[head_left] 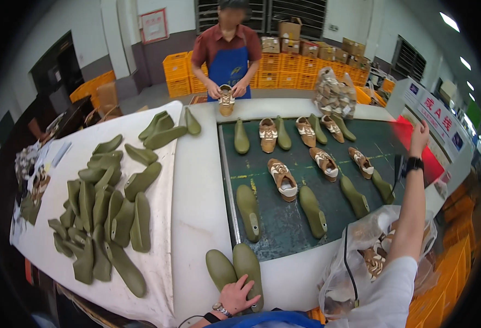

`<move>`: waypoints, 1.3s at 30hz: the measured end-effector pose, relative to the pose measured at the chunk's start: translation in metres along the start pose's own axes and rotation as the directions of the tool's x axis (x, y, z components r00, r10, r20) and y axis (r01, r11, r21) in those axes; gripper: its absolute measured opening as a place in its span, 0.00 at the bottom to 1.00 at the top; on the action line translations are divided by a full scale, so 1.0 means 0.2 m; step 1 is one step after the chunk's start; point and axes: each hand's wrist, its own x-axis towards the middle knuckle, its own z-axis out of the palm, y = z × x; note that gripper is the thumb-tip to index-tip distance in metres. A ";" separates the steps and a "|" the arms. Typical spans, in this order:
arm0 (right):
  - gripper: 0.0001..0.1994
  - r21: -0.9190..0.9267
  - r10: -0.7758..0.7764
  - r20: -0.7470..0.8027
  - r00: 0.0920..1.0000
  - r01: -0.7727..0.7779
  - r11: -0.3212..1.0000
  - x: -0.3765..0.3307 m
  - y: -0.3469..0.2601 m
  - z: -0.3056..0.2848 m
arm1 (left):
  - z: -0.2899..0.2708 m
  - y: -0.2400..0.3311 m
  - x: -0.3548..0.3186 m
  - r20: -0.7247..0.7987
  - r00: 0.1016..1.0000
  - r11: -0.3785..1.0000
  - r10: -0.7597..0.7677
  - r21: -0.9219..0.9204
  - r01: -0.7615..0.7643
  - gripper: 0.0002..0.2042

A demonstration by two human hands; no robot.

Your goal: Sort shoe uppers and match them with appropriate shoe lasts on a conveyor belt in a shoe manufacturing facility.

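Observation:
My left hand lies with fingers spread over a pair of green shoe lasts, the left last and the right last, on the white near ledge. My right arm stretches far to the right; the right hand is raised by the edge of a white sign panel. Its fingers look curled, but what they hold, if anything, cannot be made out. Before me, brown-and-white sneakers and single green lasts stand in two rows on the dark green conveyor belt.
A heap of green lasts covers much of the white left table. Across the belt, a co-worker in a blue apron holds a sneaker. Clear plastic bags of shoes sit near right and far right. Orange crates line the wall.

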 end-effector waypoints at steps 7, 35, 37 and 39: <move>0.13 -0.408 0.441 0.830 0.342 -0.169 0.897 -1.44 0.01 0.52 | 0.02 0.00 0.01 0.050 0.998 0.999 0.039 0.008 -0.039 0.21; 0.32 -0.032 0.069 0.993 -0.097 0.338 0.941 -2.63 -0.34 0.31 | 0.02 0.00 0.01 0.123 0.992 1.000 0.003 0.027 -0.006 0.21; 0.35 0.028 0.019 0.994 -0.107 0.423 0.906 -2.67 -0.34 0.22 | -0.02 0.04 0.01 0.143 0.990 1.000 -0.004 0.022 0.000 0.20; 0.34 -0.002 0.117 0.961 -0.250 0.416 0.909 -2.61 -0.34 0.18 | 0.01 0.02 0.01 0.072 0.997 0.999 0.004 0.043 -0.007 0.20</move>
